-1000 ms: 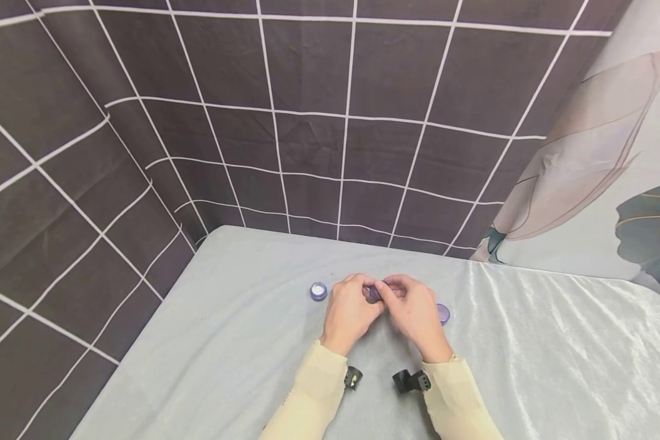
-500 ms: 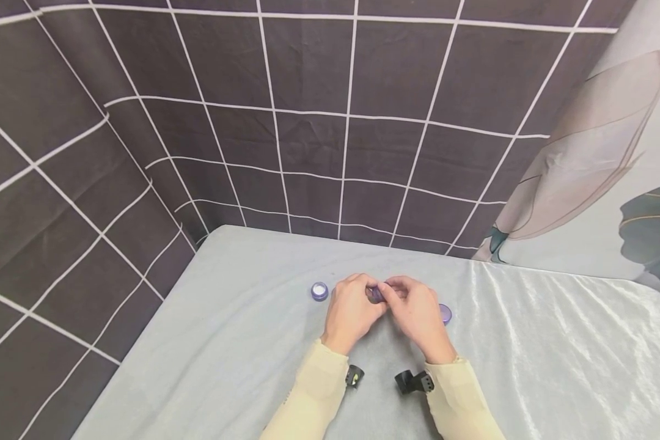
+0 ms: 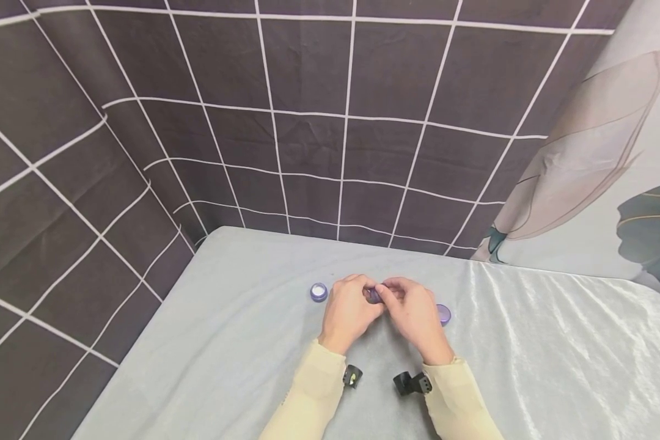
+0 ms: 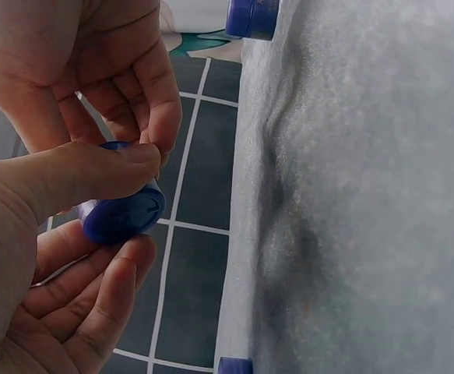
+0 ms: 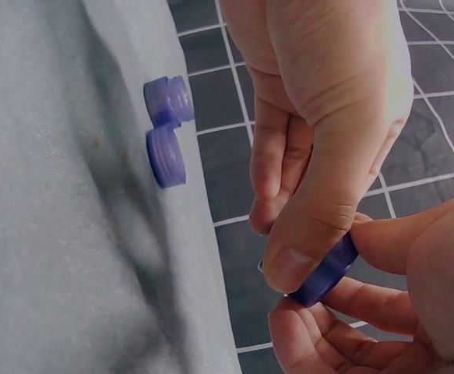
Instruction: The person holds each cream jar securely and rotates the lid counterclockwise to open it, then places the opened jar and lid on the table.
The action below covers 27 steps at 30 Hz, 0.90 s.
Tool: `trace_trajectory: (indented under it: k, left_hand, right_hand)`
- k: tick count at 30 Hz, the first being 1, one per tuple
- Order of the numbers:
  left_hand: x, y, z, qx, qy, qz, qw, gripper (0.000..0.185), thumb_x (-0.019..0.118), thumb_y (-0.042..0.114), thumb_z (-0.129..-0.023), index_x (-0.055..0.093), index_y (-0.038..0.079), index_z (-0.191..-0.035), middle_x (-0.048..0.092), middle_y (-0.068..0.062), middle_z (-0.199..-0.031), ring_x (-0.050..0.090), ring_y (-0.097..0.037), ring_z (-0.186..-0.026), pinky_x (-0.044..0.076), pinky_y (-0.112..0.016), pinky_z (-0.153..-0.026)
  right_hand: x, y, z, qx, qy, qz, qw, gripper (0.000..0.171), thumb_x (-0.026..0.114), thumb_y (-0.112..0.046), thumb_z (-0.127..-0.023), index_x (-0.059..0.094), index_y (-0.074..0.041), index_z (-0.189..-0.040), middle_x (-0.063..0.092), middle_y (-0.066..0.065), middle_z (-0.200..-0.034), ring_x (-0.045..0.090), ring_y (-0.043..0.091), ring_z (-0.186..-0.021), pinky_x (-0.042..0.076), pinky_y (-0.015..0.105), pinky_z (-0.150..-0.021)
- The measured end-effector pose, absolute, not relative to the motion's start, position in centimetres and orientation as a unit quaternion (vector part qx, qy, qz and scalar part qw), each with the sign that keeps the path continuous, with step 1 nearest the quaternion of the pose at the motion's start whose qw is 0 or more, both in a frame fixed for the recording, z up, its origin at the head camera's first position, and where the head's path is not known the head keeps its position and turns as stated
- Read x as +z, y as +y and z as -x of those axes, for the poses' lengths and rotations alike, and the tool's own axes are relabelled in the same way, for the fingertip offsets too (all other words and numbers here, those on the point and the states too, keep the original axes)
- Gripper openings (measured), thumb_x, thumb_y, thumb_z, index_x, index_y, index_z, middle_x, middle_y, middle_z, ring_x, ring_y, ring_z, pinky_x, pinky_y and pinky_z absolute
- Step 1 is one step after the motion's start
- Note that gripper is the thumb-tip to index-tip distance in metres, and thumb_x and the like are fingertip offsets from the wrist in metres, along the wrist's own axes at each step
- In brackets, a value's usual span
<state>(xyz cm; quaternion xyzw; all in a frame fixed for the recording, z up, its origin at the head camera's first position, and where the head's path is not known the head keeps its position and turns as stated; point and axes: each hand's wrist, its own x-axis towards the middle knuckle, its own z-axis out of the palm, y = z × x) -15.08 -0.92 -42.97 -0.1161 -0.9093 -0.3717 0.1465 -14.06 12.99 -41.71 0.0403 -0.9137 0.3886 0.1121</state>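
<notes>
1. The small purple jar is a low round plastic piece, deep violet, with a flat face and a smooth side wall.
2. It sits raised off the grey cloth, between both hands and in front of the wrists.
3. The left hand is curled round it, thumb on top and fingers beneath.
4. The right hand pinches its rim between thumb and bent fingers.
5. An open jar lies just left of the left hand; a purple lid lies just right of the right hand.
</notes>
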Motion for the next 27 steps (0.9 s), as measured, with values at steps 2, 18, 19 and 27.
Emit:
trace_trajectory:
  k: [2,18,19,27]
  left_hand:
    - [-42.97,-0.94,15.08,-0.371,-0.909,0.119,0.149,0.025,0.09,0.026,-0.069,0.078,0.016,-0.089,0.072,0.007,-0.086,0.068,-0.01,-0.081,0.053,-0.023,-0.072]
    - [-42.98,-1.44,15.23,-0.382,-0.9,0.138,0.157,0.021,0.089,0.024,-0.069,0.078,0.015,-0.084,0.071,0.006,-0.08,0.064,-0.007,-0.073,0.051,-0.021,-0.067]
    - [-42.95,-1.45,15.23,-0.381,-0.9,0.139,0.157,0.02,0.089,0.024,-0.069,0.078,0.015,-0.084,0.071,0.006,-0.08,0.064,-0.007,-0.072,0.051,-0.021,-0.066]
    - [-42.98,-1.42,15.24,-0.381,-0.901,0.139,0.155,0.021,0.088,0.024,-0.071,0.078,0.014,-0.086,0.072,0.004,-0.082,0.065,-0.009,-0.074,0.051,-0.022,-0.066]
  right_hand:
    - [-41.74,13.0,14.01,0.389,-0.913,-0.042,0.113,0.024,0.069,-0.026,-0.096,0.075,-0.003,-0.1,0.075,0.006,-0.085,0.07,0.02,-0.078,0.054,0.041,-0.073]
    - [-42.41,13.17,14.21,0.387,-0.909,-0.074,0.138,0.022,0.072,-0.024,-0.093,0.076,-0.002,-0.098,0.074,0.004,-0.081,0.068,0.017,-0.072,0.054,0.041,-0.07]
    - [-42.41,13.2,14.21,0.387,-0.908,-0.077,0.14,0.022,0.072,-0.023,-0.093,0.075,-0.002,-0.098,0.074,0.004,-0.081,0.068,0.017,-0.072,0.054,0.041,-0.07]
    - [-42.21,13.52,14.23,0.39,-0.906,-0.094,0.134,0.022,0.073,-0.022,-0.093,0.075,-0.002,-0.101,0.075,0.005,-0.086,0.07,0.018,-0.076,0.055,0.042,-0.072]
